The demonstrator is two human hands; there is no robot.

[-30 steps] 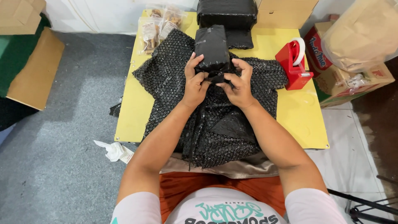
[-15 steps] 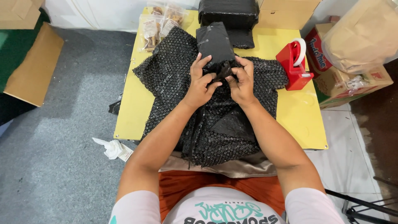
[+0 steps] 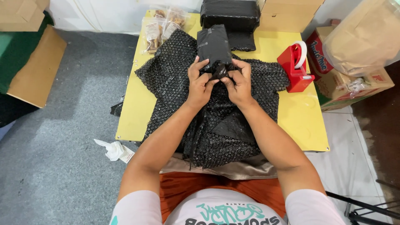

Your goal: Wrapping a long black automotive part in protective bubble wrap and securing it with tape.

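Observation:
A small parcel wrapped in black bubble wrap (image 3: pixel 214 46) stands over the middle of a low yellow table (image 3: pixel 303 121). My left hand (image 3: pixel 199 82) and my right hand (image 3: pixel 239 81) pinch the wrap at the parcel's near end, fingertips almost touching. Beneath them a large sheet of black bubble wrap (image 3: pixel 216 121) spreads across the table and hangs over its near edge toward my lap.
A red tape dispenser (image 3: pixel 295 67) sits right of the hands. Larger black parcels (image 3: pixel 230 14) and clear bags of snacks (image 3: pixel 160 27) lie at the table's far side. Cardboard boxes (image 3: pixel 350 79) and a brown paper bag (image 3: pixel 363 37) crowd the right; crumpled paper (image 3: pixel 113 150) lies on the grey floor.
The parcel has been tipped slightly and my fingers have shifted along its near end, gathering the wrap closer together.

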